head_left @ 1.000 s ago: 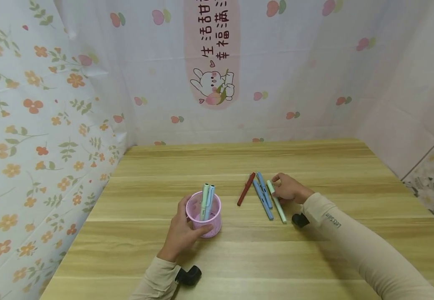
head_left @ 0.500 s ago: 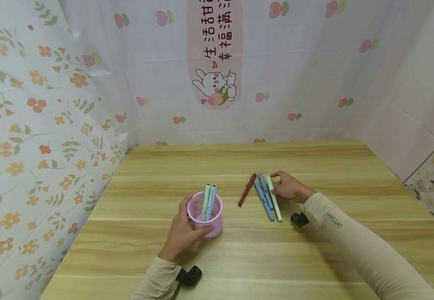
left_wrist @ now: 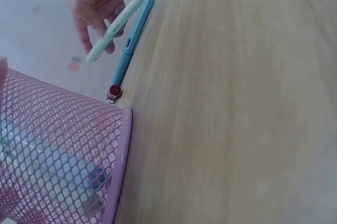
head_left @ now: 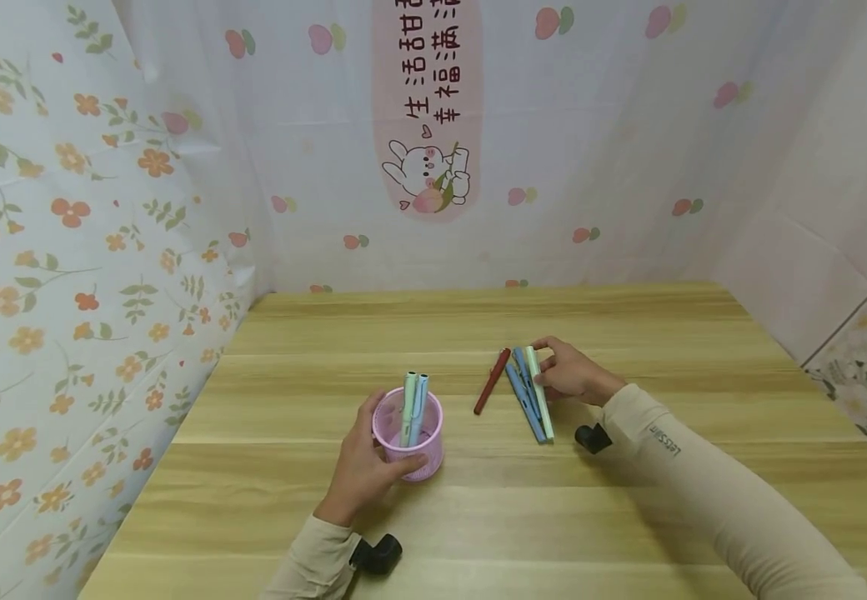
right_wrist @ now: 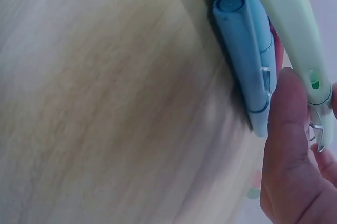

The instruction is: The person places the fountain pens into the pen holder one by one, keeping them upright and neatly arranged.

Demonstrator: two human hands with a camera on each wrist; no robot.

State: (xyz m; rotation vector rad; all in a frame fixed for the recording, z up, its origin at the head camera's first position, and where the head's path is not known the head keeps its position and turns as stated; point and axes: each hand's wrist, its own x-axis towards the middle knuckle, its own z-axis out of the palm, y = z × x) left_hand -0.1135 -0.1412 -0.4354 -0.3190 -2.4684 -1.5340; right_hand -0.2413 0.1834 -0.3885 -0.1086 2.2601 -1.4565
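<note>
My left hand (head_left: 358, 471) grips a pink mesh pen cup (head_left: 426, 468), which stands on the table with its thumb side toward me. Inside lean a pale green pen (head_left: 408, 407) and a light blue pen (head_left: 419, 407). With thumb and fingers, my right hand (head_left: 572, 373) pinches another pale green pen (head_left: 542, 406); the left wrist view shows this pen (left_wrist: 118, 23) slanted and raised off the table. Just beside it lie two blue pens (head_left: 527, 406), seen close in the right wrist view, where one blue pen (right_wrist: 239, 50) overlaps the other. A dark red pen (head_left: 492, 382) lies left of them.
The wooden table (head_left: 291, 358) runs back to a printed cloth (head_left: 313, 167) hanging behind it. A flowered cloth (head_left: 66, 292) hangs at the left. Black wrist cameras are strapped on both sleeves, including the left camera (head_left: 381, 553).
My right hand has moved slightly left with the pale green pen, which now overlaps the blue pens in the head view. The left hand keeps its hold on the pen cup.
</note>
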